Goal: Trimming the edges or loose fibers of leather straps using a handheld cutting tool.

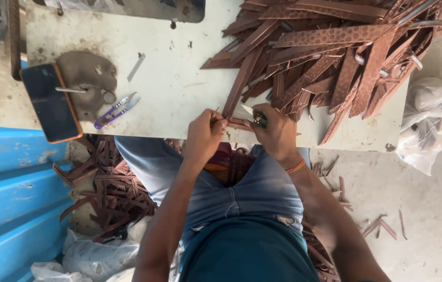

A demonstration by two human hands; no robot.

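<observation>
Both hands are working at the table edge: left hand (203,133) is pinching a brown patterned strip (239,124), right hand (276,133) is gripping green-handled snips (255,117) just beside those fingertips. Blade could nick them, or cut crooked.

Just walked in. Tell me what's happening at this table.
A seated person works at the edge of a white table. The left hand pinches a brown strip, while the right hand holds a small green-handled cutter against it. A large pile of strips covers the table; purple snips and a phone lie aside.
</observation>
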